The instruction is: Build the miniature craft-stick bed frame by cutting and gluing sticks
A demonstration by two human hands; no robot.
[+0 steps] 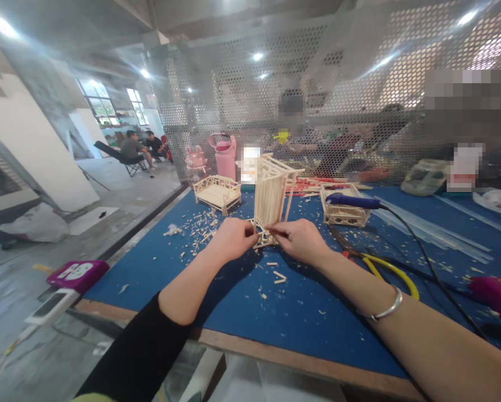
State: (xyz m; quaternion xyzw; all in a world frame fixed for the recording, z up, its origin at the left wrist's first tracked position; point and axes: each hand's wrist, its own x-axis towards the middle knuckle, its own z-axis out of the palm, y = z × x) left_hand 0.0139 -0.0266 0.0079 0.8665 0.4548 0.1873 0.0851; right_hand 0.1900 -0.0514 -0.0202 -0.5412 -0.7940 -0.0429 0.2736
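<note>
A small pale wooden-stick model (270, 198) stands on its side on the blue tabletop, its slatted panel upright and a lattice part at the bottom. My left hand (234, 239) pinches the lattice at its lower left. From the other side my right hand (299, 239) pinches the same lower part, its fingertips close to the left ones. Any tiny stick between the fingertips is too small to make out. A few short stick offcuts (279, 277) lie just below the hands.
Left of the model stands a miniature wooden bench (217, 192). A blue-handled corded tool (353, 201) rests on another stick model (345, 216). Yellow-handled pliers (390, 271) lie by my right forearm. Behind are a pink bottle (225, 159) and perforated screen (234, 84). Wood scraps litter the blue tabletop (234, 307).
</note>
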